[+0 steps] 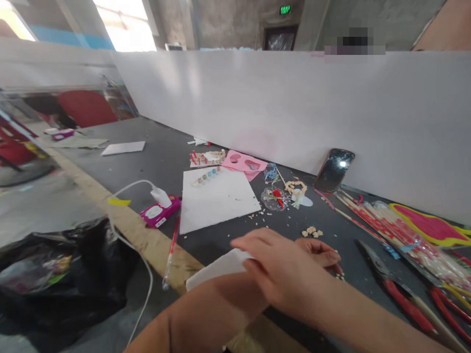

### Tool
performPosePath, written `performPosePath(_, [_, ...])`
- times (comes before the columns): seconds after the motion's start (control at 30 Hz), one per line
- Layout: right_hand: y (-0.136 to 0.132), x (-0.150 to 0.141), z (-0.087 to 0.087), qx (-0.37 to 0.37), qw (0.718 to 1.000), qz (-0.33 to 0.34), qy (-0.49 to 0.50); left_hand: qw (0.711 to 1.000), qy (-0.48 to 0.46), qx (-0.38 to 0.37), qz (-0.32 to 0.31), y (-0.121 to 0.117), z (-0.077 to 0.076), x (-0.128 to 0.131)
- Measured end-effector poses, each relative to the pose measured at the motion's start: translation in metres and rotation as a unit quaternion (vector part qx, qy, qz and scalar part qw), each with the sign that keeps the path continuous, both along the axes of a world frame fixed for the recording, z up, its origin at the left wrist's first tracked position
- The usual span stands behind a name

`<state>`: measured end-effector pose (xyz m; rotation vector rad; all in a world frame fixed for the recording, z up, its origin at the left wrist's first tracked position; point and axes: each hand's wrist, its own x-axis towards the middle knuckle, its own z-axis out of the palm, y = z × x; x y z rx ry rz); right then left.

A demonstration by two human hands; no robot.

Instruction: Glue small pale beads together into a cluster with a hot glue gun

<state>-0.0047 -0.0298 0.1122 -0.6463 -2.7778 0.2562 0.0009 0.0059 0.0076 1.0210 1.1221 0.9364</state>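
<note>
My right hand (270,262) lies across my left forearm, its fingers on the edge of a white foam sheet (217,269). My left hand (318,252) sits just beyond it, fingers curled, with a thin dark red item at the fingertips that is too small to name. Small cream beads (340,275) lie beside those fingers, and a cluster of cream beads (312,232) lies ahead on the dark grey tabletop (221,250). A larger white board (217,206) with a row of coloured beads lies farther away.
Red-handled pliers (405,299) and a bundle of sticks in clear plastic (415,240) lie to the right. A phone (334,170) leans on a white wall panel (294,108). A pink foam piece (245,164), a white charger (161,197) and a black plastic bag (55,284) are also present.
</note>
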Motion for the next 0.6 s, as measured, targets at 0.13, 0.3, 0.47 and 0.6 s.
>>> performPosePath(0.13, [0.009, -0.099, -0.021, -0.019, 0.982, 0.167, -0.086, 0.967, -0.240, -0.036, -0.075, 0.009, -0.008, -0.007])
performPosePath(0.3, [0.017, -0.163, -0.059, -0.026, 0.980, 0.135, -0.143, 0.939, -0.331, -0.054, -0.077, 0.012, -0.012, -0.007])
performPosePath(0.47, [0.015, -0.172, -0.082, -0.023, 0.982, 0.126, -0.142, 0.930, -0.358, -0.056, -0.057, 0.008, -0.004, -0.005])
performPosePath(0.6, [0.012, -0.167, -0.081, -0.026, 0.979, 0.143, -0.140, 0.933, -0.348, -0.061, -0.067, 0.005, -0.001, -0.006])
